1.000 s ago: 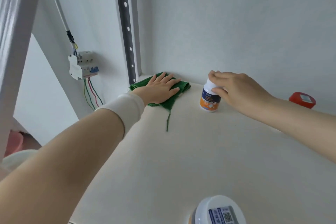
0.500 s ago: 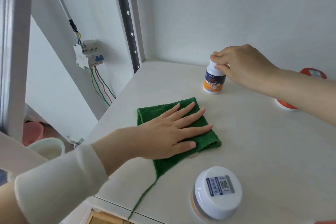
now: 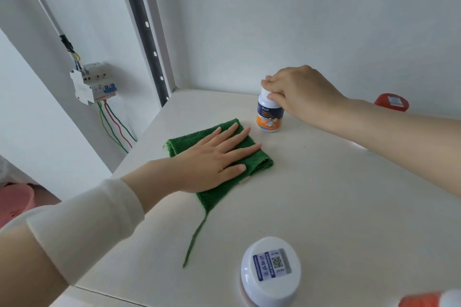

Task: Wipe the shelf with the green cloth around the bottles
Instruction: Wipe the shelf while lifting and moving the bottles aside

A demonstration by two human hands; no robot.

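A green cloth [image 3: 262,161] lies flat on the cream shelf [image 3: 324,207], a loose thread trailing toward me. My left hand [image 3: 214,159] presses on it with fingers spread. Just beyond the cloth stands a small white bottle with a blue and orange label [image 3: 269,117]. My right hand [image 3: 296,92] grips its cap from above. A larger white-capped bottle [image 3: 270,271] stands near the shelf's front edge. A red-lidded container [image 3: 391,102] sits at the back right, partly hidden behind my right forearm.
The white back wall meets the shelf just behind the small bottle. A dark perforated upright [image 3: 144,30] rises at the shelf's back left corner. Beyond the left edge a breaker box [image 3: 93,83] with coloured wires hangs on the wall. A blurred red object [image 3: 421,300] shows at the bottom right.
My left hand has slid the cloth from the back left corner out to the middle of the shelf, close to the small bottle. My right hand stays on that bottle's cap.
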